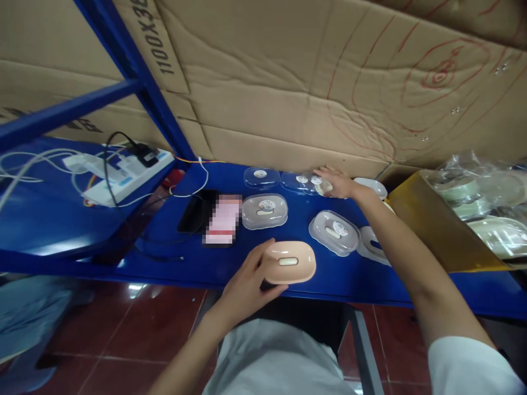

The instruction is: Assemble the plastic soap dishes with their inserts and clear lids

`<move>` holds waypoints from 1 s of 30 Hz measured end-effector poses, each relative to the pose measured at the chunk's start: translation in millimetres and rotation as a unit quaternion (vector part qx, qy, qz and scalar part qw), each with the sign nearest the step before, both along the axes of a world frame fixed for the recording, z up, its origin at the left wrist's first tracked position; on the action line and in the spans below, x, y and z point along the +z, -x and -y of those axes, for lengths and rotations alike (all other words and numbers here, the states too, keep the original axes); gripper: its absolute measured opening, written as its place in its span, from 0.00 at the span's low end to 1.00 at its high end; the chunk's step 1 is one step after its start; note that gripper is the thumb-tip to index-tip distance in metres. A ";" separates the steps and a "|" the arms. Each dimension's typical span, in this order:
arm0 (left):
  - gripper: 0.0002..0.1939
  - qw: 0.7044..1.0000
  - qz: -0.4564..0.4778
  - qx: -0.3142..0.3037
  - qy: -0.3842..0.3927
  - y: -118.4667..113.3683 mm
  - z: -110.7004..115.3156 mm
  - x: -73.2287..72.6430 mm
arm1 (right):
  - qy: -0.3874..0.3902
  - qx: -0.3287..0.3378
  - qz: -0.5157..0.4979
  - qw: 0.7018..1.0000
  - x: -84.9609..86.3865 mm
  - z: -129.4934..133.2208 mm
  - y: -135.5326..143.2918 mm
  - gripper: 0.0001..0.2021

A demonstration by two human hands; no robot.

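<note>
Left hand (pixel 251 275) is pinching a peach oval case (pixel 304 266) (pale inset (pixel 288 261) facing upward) | right hand (pixel 337 182) is reaching to a stickered clear lid (pixel 293 182), grip unclear

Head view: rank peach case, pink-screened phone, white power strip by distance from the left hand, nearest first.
1. Peach case: in the left hand's grip.
2. Pink-screened phone: lying farther back, slightly left of the hand.
3. White power strip: well left, past the phone.
</note>
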State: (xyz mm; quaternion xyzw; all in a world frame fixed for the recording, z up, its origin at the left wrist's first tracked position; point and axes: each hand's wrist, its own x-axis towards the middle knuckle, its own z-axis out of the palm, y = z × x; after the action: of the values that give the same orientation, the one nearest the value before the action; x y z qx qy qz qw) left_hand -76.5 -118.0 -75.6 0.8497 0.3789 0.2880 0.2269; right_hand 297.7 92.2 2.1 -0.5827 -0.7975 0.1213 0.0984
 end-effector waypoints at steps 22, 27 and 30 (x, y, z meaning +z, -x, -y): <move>0.57 0.993 0.038 0.015 0.109 1.1 -2.2 -1.8 | -0.061 0.155 -0.092 0.982 -22.9 241.7 106.4 0.30; 0.46 0.991 0.042 -0.012 0.129 2.6 -4.6 0.3 | -0.077 0.158 -0.097 0.980 -34.9 239.3 104.8 0.30; 0.45 0.991 0.057 0.009 0.120 0.8 -3.3 -2.0 | -0.093 0.145 -0.117 0.978 -34.5 236.7 97.1 0.31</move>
State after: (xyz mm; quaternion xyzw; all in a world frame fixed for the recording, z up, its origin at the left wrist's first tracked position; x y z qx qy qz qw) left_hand -77.3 -114.7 -77.6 0.7953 0.4045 0.2901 0.3460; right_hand 200.6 -144.5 -32.3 -0.4309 -0.8642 0.1271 0.2265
